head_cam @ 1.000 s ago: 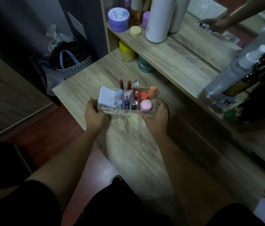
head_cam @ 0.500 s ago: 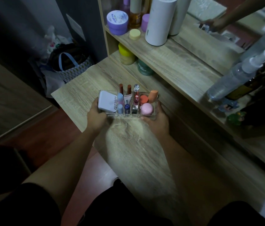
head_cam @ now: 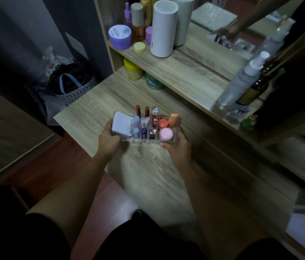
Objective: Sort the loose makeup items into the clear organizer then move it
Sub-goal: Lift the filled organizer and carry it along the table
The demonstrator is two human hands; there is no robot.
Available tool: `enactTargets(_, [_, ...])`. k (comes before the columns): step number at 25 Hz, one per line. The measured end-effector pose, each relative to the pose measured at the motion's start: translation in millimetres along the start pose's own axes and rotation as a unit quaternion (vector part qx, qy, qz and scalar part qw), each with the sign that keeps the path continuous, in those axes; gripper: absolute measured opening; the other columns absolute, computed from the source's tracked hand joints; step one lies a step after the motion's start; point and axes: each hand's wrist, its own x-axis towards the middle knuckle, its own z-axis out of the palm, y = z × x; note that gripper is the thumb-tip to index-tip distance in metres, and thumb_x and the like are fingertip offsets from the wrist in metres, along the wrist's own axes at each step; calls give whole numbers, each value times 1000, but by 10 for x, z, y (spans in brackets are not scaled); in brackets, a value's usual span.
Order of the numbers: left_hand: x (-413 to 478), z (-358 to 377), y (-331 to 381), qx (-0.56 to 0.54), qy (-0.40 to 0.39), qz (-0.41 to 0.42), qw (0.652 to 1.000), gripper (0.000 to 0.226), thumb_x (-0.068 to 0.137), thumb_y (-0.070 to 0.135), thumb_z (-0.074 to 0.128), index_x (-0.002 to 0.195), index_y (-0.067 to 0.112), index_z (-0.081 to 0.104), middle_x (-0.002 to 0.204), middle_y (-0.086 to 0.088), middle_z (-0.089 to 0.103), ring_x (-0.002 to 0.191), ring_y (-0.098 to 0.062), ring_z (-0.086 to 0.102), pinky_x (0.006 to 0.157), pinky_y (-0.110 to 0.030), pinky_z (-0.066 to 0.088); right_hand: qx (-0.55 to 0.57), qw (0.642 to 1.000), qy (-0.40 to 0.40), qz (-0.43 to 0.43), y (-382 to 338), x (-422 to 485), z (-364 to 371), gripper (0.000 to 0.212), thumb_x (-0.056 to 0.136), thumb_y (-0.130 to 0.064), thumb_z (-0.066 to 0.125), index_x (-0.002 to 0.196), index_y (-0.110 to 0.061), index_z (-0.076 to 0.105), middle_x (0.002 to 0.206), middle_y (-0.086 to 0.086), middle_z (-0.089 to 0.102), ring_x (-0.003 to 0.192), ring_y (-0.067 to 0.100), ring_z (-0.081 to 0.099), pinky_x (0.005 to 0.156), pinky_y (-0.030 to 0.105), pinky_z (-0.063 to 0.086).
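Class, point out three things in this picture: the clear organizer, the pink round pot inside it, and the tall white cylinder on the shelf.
clear organizer (head_cam: 174,141): head view, front right corner wall.
pink round pot (head_cam: 166,134): head view, lid centre.
tall white cylinder (head_cam: 162,32): head view, side wall.

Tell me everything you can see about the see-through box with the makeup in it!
The clear organizer is a small rectangular tray of see-through plastic, split by clear dividers into compartments. It stands level and upright over the wooden table; whether it touches the table cannot be told. The left hand grips its left end and the right hand its right end. Inside stand lipsticks, small tubes, a white compact, a pink round pot and orange pieces.
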Motion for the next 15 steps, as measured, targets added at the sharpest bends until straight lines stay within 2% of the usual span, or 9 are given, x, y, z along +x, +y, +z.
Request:
enactTargets(2, [-70, 52, 36, 8, -24, 10, 1000, 64, 73, 5, 65, 129, 30, 48, 111, 7, 62, 104, -15, 59, 77, -17, 45, -13, 1000, 20, 7, 29, -119, -85, 98, 59, -16, 85, 142, -21, 33, 124, 8, 64, 114, 20, 59, 96, 30, 46])
enactTargets(6, [-231, 249, 119, 10, -76, 25, 997, 64, 73, 3, 64, 129, 28, 48, 117, 3, 61, 108, -19, 58, 90, -32, 48, -15, 997, 82, 5, 145, -387, -328, 98, 59, -16, 86, 142, -19, 34, 120, 10, 66, 112, 21, 61, 98, 37, 49])
enactTargets(10, [-378, 510, 182, 20, -112, 37, 993, 64, 73, -2, 63, 129, 26, 50, 116, 1, 63, 108, -21, 60, 86, -30, 48, 42, 992, 112, 29, 290, -619, -550, 95, 59, -11, 85, 140, -20, 36, 123, 8, 65, 113, 19, 59, 98, 40, 49])
enactTargets(12, [-453, 657, 212, 35, -130, 41, 990, 65, 73, -5, 61, 130, 25, 49, 119, -3, 63, 108, -21, 59, 89, -32, 48, 42, 989, 133, 38, 377, -746, -655, 96, 61, -13, 84, 141, -29, 32, 128, 6, 61, 115, 19, 56, 99, 41, 47])
enactTargets(14, [-537, 812, 256, 44, -159, 44, 985, 65, 74, -7, 61, 130, 23, 48, 124, -8, 62, 110, -24, 59, 88, -33, 49, 12, 984, 169, 49, 485, -882, -751, 103, 62, -20, 84, 138, -46, 20, 131, 7, 58, 117, 22, 53, 101, 39, 44])
enactTargets(15, [-577, 875, 277, 53, -169, 44, 983, 64, 74, -7, 61, 131, 22, 48, 125, -10, 62, 111, -25, 59, 87, -34, 49, 0, 982, 180, 59, 533, -939, -785, 105, 62, -23, 84, 137, -49, 15, 132, 8, 57, 118, 25, 53, 101, 40, 44])
